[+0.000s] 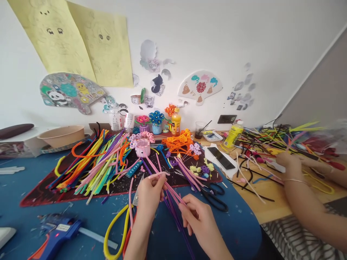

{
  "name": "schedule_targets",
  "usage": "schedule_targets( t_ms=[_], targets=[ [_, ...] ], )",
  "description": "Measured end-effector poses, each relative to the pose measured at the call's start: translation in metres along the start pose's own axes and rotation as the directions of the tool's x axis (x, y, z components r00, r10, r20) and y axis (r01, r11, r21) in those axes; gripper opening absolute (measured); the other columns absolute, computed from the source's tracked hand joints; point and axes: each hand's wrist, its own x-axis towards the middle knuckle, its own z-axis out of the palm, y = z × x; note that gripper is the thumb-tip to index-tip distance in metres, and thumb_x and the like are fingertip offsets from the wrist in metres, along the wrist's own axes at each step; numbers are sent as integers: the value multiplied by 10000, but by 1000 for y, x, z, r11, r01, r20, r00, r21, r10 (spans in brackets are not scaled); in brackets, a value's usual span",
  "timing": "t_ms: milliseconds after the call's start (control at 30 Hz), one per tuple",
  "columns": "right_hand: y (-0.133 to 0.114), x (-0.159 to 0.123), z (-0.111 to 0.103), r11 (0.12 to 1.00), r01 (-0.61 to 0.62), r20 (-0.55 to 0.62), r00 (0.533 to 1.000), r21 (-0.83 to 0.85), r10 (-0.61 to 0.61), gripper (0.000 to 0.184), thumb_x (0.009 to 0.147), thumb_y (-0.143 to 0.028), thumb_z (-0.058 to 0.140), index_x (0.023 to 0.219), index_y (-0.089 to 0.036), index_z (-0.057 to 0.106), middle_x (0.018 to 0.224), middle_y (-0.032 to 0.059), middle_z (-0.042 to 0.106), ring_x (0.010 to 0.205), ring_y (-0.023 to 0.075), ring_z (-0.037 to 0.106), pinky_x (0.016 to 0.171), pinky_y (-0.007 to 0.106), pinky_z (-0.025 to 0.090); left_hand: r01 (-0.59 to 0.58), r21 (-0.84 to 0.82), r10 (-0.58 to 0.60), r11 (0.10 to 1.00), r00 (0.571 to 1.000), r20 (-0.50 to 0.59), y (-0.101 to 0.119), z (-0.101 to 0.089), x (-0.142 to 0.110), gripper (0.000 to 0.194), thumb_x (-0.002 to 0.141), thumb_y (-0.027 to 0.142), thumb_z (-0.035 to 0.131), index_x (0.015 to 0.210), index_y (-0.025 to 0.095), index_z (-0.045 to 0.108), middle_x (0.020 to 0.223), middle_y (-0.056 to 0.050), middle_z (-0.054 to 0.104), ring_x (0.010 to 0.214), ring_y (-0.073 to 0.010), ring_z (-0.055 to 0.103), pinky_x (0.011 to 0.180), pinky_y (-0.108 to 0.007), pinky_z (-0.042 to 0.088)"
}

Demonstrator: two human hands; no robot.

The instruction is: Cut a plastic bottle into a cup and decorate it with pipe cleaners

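Observation:
My left hand [149, 193] is closed in a pinch on a pink pipe cleaner [157, 176] bent over near its top. My right hand [197, 216] grips the lower part of the same bundle of pink and purple pipe cleaners [173, 196], which run up to a small pink cup wrapped in fuzzy stems [142, 147]. A yellow pipe cleaner loop [115, 227] lies under my left forearm. Black scissors [214, 196] rest just right of my right hand.
A heap of coloured pipe cleaners [94, 159] covers the dark mat at left. A blue glue gun [58, 234] lies at the front left. A phone [221, 157] sits on white paper. Another person's hand [288, 160] reaches into stems at right.

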Motion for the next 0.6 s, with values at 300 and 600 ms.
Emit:
schedule_targets(
  t_ms=[300,600],
  targets=[
    [3,-8,-6,989,-58,12,998,137,56,440,915,-609,510,768,-194,520,528,-62,499,384,68,402,439,214,293,92,382,-41,919,989,-139,10,-40,10,392,912,409,393,657,203,608,547,-38,667,468,-189,617,527,-281,467],
    [4,4,1,933,-111,34,994,343,106,490,830,-660,604,789,-177,540,504,-68,513,348,54,400,392,195,266,148,868,169,475,952,-255,14,-87,-10,443,914,141,290,1167,-19,618,1101,-295,661,1078,-415,602,889,-457,427]
  ],
)
